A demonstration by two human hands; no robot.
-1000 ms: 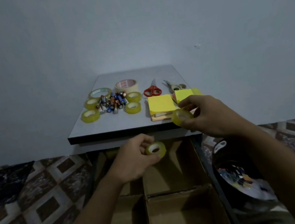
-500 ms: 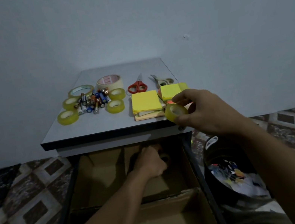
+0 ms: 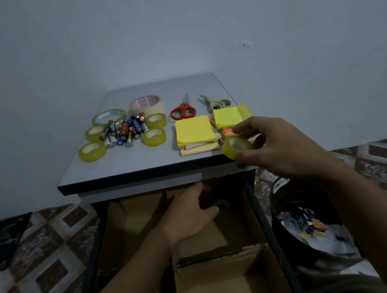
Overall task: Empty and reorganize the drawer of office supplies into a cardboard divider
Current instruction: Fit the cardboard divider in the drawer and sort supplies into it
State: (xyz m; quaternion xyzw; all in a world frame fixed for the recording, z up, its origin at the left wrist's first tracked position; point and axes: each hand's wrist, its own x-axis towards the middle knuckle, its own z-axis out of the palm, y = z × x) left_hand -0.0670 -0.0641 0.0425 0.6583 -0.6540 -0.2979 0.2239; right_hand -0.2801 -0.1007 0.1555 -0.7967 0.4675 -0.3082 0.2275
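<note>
Cardboard divider [image 3: 219, 255]: left hand [image 3: 189, 216] inside a rear compartment, grip unclear; right hand [image 3: 273, 147] pinches tape roll [image 3: 236, 146]; masking tape [image 3: 145, 104] print illegible.

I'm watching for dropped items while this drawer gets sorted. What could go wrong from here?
1. The right hand pinches the small tape roll only with its fingers, at the front edge of the tabletop and near the open bin; a slip might send it there.
2. The left hand reaches into a dark rear compartment of the cardboard divider, so placement there is hard to check.
3. The loose batteries could roll if the tabletop is bumped.
</note>
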